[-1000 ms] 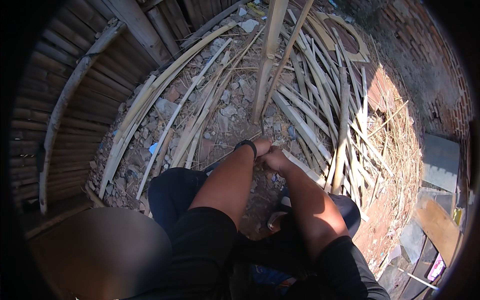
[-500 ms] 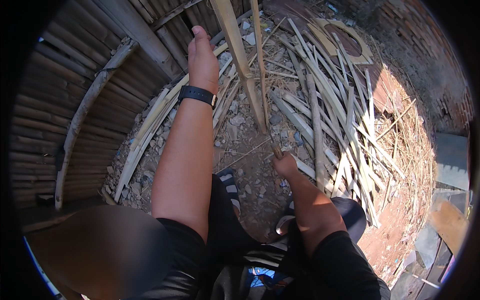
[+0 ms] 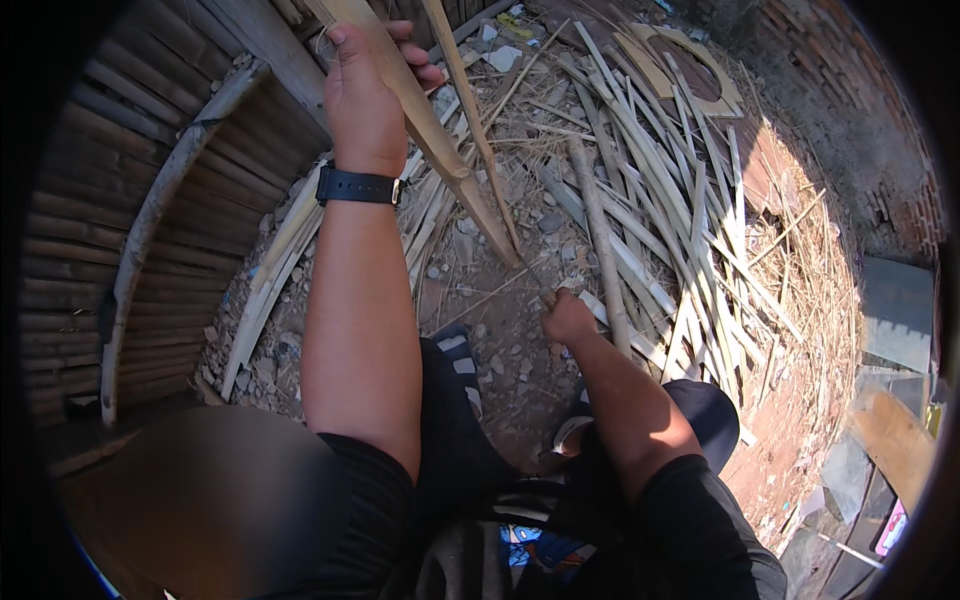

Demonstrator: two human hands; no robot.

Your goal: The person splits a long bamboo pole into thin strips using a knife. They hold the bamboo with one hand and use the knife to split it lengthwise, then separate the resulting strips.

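Note:
A split bamboo piece (image 3: 425, 122) slants from the top of the view down toward the ground in front of me. My left hand (image 3: 372, 95), wearing a black watch, is closed round its upper part, thumb on the left and fingertips showing past the right edge. A thinner bamboo strip (image 3: 468, 98) runs beside it, and the two converge near their lower ends. Low in the middle, my right hand (image 3: 572, 322) is closed on the handle of a knife (image 3: 548, 297). Its thin dark blade points up to where the two pieces come together; its exact contact is hard to make out.
Many split bamboo strips (image 3: 650, 210) lie heaped at the right, with a bamboo pole (image 3: 600, 240) along their near side. More strips (image 3: 285, 260) lie at the left by a bamboo wall (image 3: 170, 220). My feet stand on stony ground; a brick wall (image 3: 850, 110) rises at far right.
My left hand has moved left and up and now wraps the bamboo piece, which it stood beside before. The bamboo's upper end has tilted left. My right hand has barely shifted.

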